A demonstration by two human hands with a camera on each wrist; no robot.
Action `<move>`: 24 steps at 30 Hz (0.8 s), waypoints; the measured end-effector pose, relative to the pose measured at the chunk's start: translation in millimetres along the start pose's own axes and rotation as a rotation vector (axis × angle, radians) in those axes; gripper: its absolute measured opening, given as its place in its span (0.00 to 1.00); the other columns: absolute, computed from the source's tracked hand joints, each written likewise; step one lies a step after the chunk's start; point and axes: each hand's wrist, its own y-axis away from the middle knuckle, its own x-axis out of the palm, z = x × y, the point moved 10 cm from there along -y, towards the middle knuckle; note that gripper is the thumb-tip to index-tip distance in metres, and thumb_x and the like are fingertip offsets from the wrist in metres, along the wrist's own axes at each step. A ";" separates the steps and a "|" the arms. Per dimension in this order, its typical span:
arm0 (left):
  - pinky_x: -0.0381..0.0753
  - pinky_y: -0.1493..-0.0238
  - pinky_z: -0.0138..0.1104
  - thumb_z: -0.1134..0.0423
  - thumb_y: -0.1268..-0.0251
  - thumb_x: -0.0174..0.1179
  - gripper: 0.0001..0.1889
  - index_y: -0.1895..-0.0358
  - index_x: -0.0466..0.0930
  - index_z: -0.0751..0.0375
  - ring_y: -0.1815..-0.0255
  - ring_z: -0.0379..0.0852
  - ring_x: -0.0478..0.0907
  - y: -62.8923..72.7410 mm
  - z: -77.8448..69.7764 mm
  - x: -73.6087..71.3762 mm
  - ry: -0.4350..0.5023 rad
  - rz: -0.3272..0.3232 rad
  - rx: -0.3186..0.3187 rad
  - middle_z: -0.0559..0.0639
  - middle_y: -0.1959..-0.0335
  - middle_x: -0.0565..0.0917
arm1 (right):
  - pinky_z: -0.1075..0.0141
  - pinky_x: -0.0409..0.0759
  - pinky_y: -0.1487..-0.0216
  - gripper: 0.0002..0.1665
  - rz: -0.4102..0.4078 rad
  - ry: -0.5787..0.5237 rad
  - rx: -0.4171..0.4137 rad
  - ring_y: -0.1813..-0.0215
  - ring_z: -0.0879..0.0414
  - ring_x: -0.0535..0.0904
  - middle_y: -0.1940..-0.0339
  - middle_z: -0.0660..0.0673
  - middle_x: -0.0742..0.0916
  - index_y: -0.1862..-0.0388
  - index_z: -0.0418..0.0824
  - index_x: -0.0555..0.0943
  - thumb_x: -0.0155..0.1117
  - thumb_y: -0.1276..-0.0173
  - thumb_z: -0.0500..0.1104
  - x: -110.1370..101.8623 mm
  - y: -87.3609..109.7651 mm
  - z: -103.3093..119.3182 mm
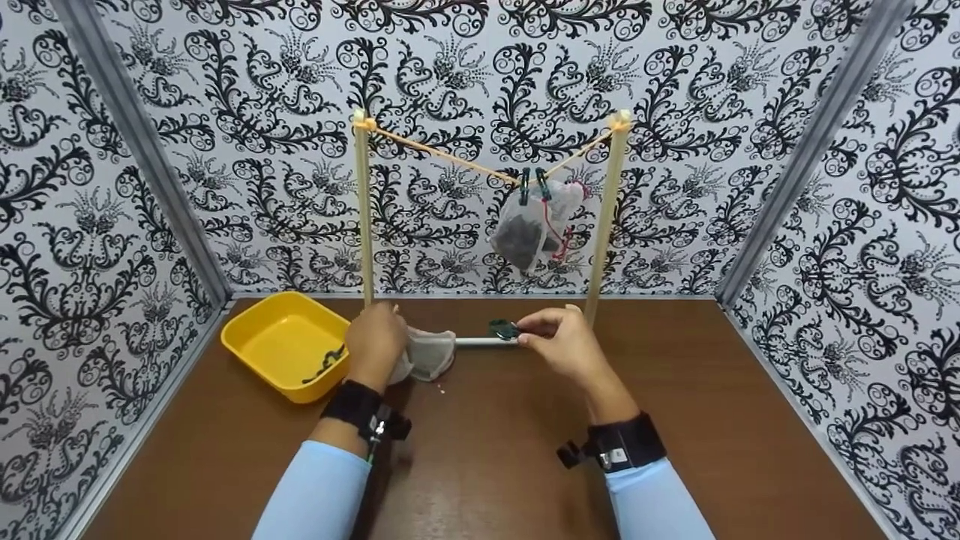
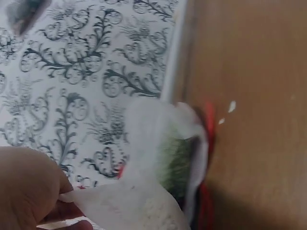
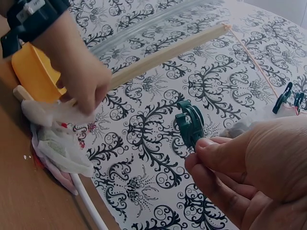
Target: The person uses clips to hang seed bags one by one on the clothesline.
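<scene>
My left hand (image 1: 375, 341) pinches a corner of a white mesh pouch (image 2: 120, 203) with pale contents showing through. Right against it is another mesh pouch (image 2: 175, 163) with greenish contents, close over the table. Between thumb and fingertips, my right hand (image 1: 566, 341) holds a dark green plastic clip (image 3: 191, 123), raised in front of the patterned wall. Higher up, an orange cord (image 1: 442, 155) sags between two wooden posts. From it hangs a mesh pouch (image 1: 517, 236) with dark contents and red strings, held by two dark green clips (image 1: 524, 187).
Left of the posts stands a yellow basin (image 1: 274, 345) with several dark clips (image 1: 326, 365) inside. The wooden posts (image 1: 365, 217) (image 1: 606, 217) rise at the table's back, with a white rod (image 1: 484, 342) low between them. Small white bits (image 2: 232, 106) lie on the brown table (image 1: 487, 465).
</scene>
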 end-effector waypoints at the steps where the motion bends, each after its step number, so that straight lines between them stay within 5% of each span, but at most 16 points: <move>1: 0.91 0.50 0.64 0.54 0.12 0.58 0.18 0.46 0.92 0.64 0.49 0.73 0.92 0.9 -0.3 -6.4 0.010 -0.021 0.000 0.70 0.49 0.94 | 0.41 0.53 0.06 0.08 -0.007 0.000 0.008 0.55 0.49 0.96 0.57 0.39 0.98 0.55 0.35 0.95 0.82 0.32 0.31 -0.7 -0.5 -0.6; 3: 0.90 0.50 0.65 0.50 0.09 0.56 0.21 0.47 0.92 0.63 0.49 0.73 0.92 3.6 -3.5 -19.6 0.027 -0.061 0.013 0.70 0.49 0.94 | 0.48 0.72 0.13 0.08 -0.009 -0.024 0.033 0.57 0.55 0.94 0.57 0.40 0.98 0.55 0.35 0.95 0.83 0.33 0.31 -1.2 -1.3 -2.6; 6: 0.89 0.50 0.66 0.48 0.09 0.56 0.20 0.48 0.91 0.61 0.49 0.74 0.92 9.3 -14.2 -41.4 0.072 -0.134 0.061 0.68 0.50 0.94 | 0.63 0.90 0.41 0.08 -0.017 -0.077 0.067 0.60 0.61 0.91 0.58 0.40 0.97 0.56 0.34 0.95 0.83 0.33 0.30 -2.0 -2.0 -5.4; 9: 0.89 0.47 0.65 0.50 0.10 0.58 0.18 0.48 0.91 0.61 0.48 0.73 0.92 15.5 -34.2 -65.9 0.144 -0.208 0.146 0.66 0.49 0.94 | 0.71 0.90 0.54 0.07 -0.049 -0.110 0.070 0.61 0.60 0.90 0.58 0.38 0.97 0.58 0.32 0.94 0.83 0.34 0.29 -6.2 -2.9 -4.6; 14: 0.90 0.38 0.60 0.56 0.12 0.61 0.14 0.45 0.91 0.63 0.44 0.68 0.91 21.4 -79.3 -105.6 0.264 -0.278 0.287 0.63 0.44 0.93 | 0.73 0.90 0.56 0.07 -0.130 -0.031 0.023 0.60 0.52 0.93 0.58 0.37 0.97 0.59 0.34 0.94 0.84 0.34 0.30 -23.3 -8.4 9.3; 20: 0.93 0.40 0.53 0.56 0.12 0.63 0.14 0.44 0.92 0.63 0.46 0.62 0.93 21.6 -134.1 -143.2 0.319 -0.337 0.416 0.61 0.47 0.95 | 0.56 0.96 0.49 0.05 -0.092 0.313 -0.258 0.54 0.44 0.93 0.55 0.38 0.95 0.55 0.35 0.93 0.78 0.28 0.29 -50.0 -17.0 90.0; 24: 0.92 0.40 0.51 0.54 0.11 0.61 0.15 0.43 0.92 0.61 0.47 0.60 0.92 17.8 -162.3 -157.2 0.282 -0.304 0.448 0.59 0.47 0.94 | 0.55 0.96 0.50 0.05 -0.068 0.499 -0.423 0.53 0.41 0.92 0.55 0.36 0.94 0.54 0.32 0.91 0.69 0.21 0.30 -61.6 -21.6 156.7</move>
